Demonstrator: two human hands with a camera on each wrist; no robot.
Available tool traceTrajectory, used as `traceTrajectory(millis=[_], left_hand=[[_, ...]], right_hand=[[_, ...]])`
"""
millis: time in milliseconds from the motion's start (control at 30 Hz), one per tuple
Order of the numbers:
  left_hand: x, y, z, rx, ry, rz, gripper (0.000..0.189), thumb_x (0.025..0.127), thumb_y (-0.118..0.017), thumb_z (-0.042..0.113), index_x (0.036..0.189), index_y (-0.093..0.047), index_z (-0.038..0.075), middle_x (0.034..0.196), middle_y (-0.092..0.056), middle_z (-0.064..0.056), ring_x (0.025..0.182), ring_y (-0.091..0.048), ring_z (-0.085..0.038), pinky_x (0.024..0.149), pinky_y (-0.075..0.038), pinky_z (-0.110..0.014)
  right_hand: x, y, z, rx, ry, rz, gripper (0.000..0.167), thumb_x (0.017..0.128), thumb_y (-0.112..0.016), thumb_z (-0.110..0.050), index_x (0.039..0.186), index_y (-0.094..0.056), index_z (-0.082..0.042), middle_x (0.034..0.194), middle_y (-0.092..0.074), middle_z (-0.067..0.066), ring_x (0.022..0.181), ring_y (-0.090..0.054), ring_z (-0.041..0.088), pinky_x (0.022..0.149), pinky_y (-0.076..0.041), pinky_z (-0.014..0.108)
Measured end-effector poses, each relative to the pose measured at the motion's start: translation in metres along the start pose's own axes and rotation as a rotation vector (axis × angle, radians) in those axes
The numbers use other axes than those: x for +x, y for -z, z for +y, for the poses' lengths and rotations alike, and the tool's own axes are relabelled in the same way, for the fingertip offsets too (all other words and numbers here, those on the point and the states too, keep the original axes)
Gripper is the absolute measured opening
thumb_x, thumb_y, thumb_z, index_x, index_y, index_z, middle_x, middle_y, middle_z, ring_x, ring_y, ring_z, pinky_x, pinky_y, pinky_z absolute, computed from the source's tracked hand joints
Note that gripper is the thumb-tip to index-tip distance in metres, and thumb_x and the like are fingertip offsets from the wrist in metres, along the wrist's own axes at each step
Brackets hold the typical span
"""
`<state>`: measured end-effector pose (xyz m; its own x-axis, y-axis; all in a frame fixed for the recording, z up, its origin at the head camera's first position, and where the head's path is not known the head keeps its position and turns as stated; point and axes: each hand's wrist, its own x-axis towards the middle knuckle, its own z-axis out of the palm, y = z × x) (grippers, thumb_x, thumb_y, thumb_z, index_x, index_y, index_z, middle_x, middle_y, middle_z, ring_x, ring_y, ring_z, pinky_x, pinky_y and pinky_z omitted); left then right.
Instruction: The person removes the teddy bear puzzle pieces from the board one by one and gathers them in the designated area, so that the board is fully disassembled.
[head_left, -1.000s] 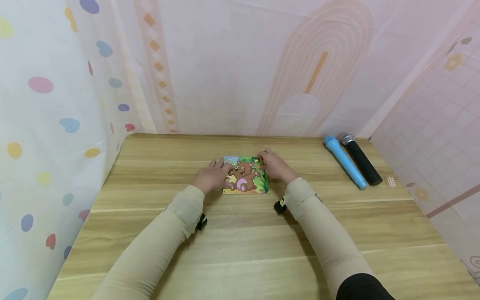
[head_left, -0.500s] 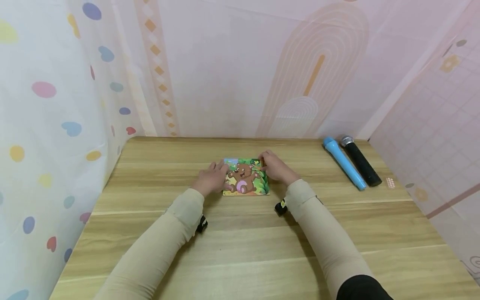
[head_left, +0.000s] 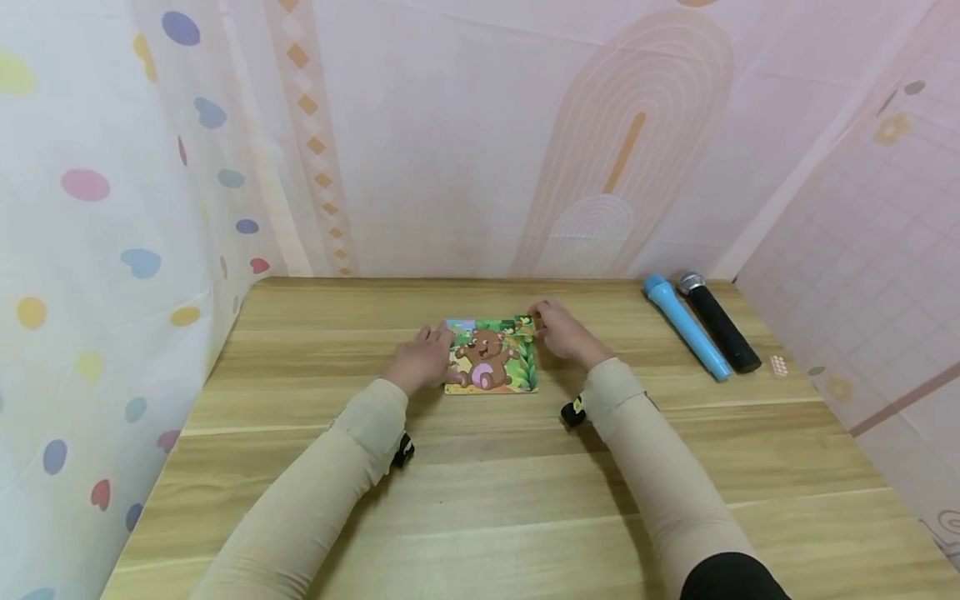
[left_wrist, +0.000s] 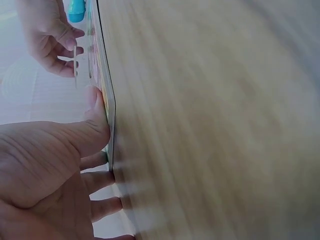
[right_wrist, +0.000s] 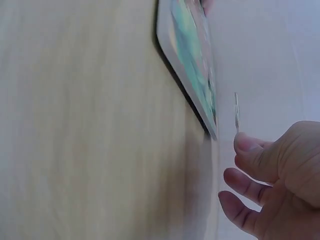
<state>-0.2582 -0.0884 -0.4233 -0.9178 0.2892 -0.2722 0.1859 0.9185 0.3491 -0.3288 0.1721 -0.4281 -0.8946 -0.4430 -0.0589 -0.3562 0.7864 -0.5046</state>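
Observation:
A square jigsaw puzzle with a brown bear picture (head_left: 486, 367) lies flat on the table. At its left side rests my left hand (head_left: 422, 358); the left wrist view shows its thumb (left_wrist: 94, 117) against the puzzle's edge (left_wrist: 112, 135) and the other fingers extended beside it. My right hand (head_left: 566, 335) pinches a small puzzle piece (head_left: 524, 325) between thumb and fingertips above the upper right corner. In the right wrist view this thin piece (right_wrist: 237, 112) is seen edge-on, apart from the puzzle (right_wrist: 187, 75). What lies under the piece is partly hidden.
On the right of the wooden table (head_left: 480, 500) lie a blue microphone (head_left: 686, 327) and a black microphone (head_left: 722, 323) with a silver head. A small pale dotted patch (head_left: 780, 366) is near them. Patterned cloth (head_left: 450, 142) hangs along the back and sides.
My right hand has moved slightly right and lifted a puzzle piece off the upper right corner. My left hand stays at the puzzle's left side. The head view has tilted a little upward.

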Motion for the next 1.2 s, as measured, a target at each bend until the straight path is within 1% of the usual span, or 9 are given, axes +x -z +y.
traceTrajectory(millis=[100,233,433,500,600,867,967,1067,1200], left_hand=[[0.001,0.000,-0.001,0.021,-0.003,0.001,0.070,0.095,-0.069,0.039,0.145,-0.038,0.001,0.169,-0.010,-0.019,0.153,-0.010,-0.044,0.114,-0.022,-0.071],[0.002,0.002,-0.002,0.029,-0.005,0.007,0.071,0.094,-0.069,0.039,0.146,-0.038,0.001,0.168,-0.011,-0.019,0.153,-0.012,-0.044,0.113,-0.024,-0.071],[0.004,-0.001,-0.005,0.016,-0.003,0.009,0.070,0.093,-0.070,0.040,0.142,-0.040,0.000,0.168,-0.011,-0.021,0.152,-0.012,-0.045,0.114,-0.023,-0.071],[0.006,-0.003,-0.005,0.010,-0.004,0.008,0.073,0.093,-0.070,0.040,0.144,-0.038,0.000,0.168,-0.010,-0.021,0.153,-0.011,-0.044,0.114,-0.022,-0.070],[0.007,-0.004,-0.006,0.018,-0.013,0.012,0.075,0.093,-0.070,0.042,0.145,-0.037,0.000,0.168,-0.011,-0.020,0.153,-0.013,-0.044,0.113,-0.025,-0.070],[0.006,-0.003,-0.004,0.040,-0.026,0.029,0.068,0.092,-0.071,0.043,0.137,-0.042,0.001,0.168,-0.015,-0.020,0.152,-0.017,-0.043,0.110,-0.031,-0.070],[0.006,-0.003,-0.004,0.051,-0.026,0.034,0.071,0.092,-0.070,0.043,0.140,-0.040,0.000,0.167,-0.016,-0.020,0.152,-0.017,-0.044,0.110,-0.031,-0.070],[0.007,-0.003,-0.004,0.052,-0.021,0.027,0.077,0.093,-0.069,0.043,0.146,-0.037,-0.001,0.168,-0.014,-0.020,0.152,-0.016,-0.043,0.111,-0.029,-0.070],[0.008,-0.005,-0.004,0.047,-0.015,0.022,0.080,0.093,-0.069,0.043,0.150,-0.033,-0.001,0.168,-0.013,-0.019,0.152,-0.014,-0.043,0.112,-0.025,-0.071]], right_hand=[[-0.002,0.006,0.006,0.011,-0.016,0.006,0.039,0.101,-0.055,0.004,0.139,-0.050,0.007,0.139,-0.049,0.023,0.130,-0.051,0.038,0.111,-0.043,0.046],[-0.004,0.012,0.013,0.020,-0.029,0.017,0.040,0.099,-0.055,0.007,0.139,-0.050,0.008,0.140,-0.049,0.023,0.130,-0.051,0.040,0.111,-0.043,0.047],[-0.009,0.019,0.027,0.017,-0.035,0.019,0.039,0.099,-0.055,0.007,0.138,-0.049,0.009,0.139,-0.048,0.024,0.130,-0.050,0.042,0.111,-0.042,0.048],[-0.011,0.021,0.032,0.018,-0.043,0.023,0.038,0.099,-0.055,0.008,0.137,-0.050,0.009,0.138,-0.048,0.025,0.130,-0.050,0.043,0.111,-0.042,0.049],[-0.016,0.026,0.042,0.013,-0.055,0.026,0.038,0.100,-0.053,0.008,0.137,-0.049,0.010,0.138,-0.047,0.026,0.129,-0.050,0.044,0.110,-0.042,0.051],[-0.031,0.039,0.066,0.042,-0.107,0.027,0.037,0.103,-0.049,0.005,0.140,-0.046,0.009,0.140,-0.045,0.026,0.132,-0.047,0.047,0.110,-0.041,0.055],[-0.034,0.041,0.072,0.047,-0.114,0.028,0.037,0.103,-0.048,0.006,0.140,-0.045,0.009,0.141,-0.044,0.028,0.132,-0.047,0.048,0.110,-0.041,0.055],[-0.038,0.043,0.079,0.044,-0.123,0.032,0.037,0.103,-0.047,0.006,0.140,-0.045,0.011,0.141,-0.044,0.029,0.131,-0.047,0.049,0.109,-0.041,0.056],[-0.043,0.046,0.090,0.033,-0.122,0.050,0.035,0.102,-0.048,0.008,0.137,-0.046,0.013,0.139,-0.045,0.031,0.129,-0.049,0.050,0.108,-0.042,0.056]])
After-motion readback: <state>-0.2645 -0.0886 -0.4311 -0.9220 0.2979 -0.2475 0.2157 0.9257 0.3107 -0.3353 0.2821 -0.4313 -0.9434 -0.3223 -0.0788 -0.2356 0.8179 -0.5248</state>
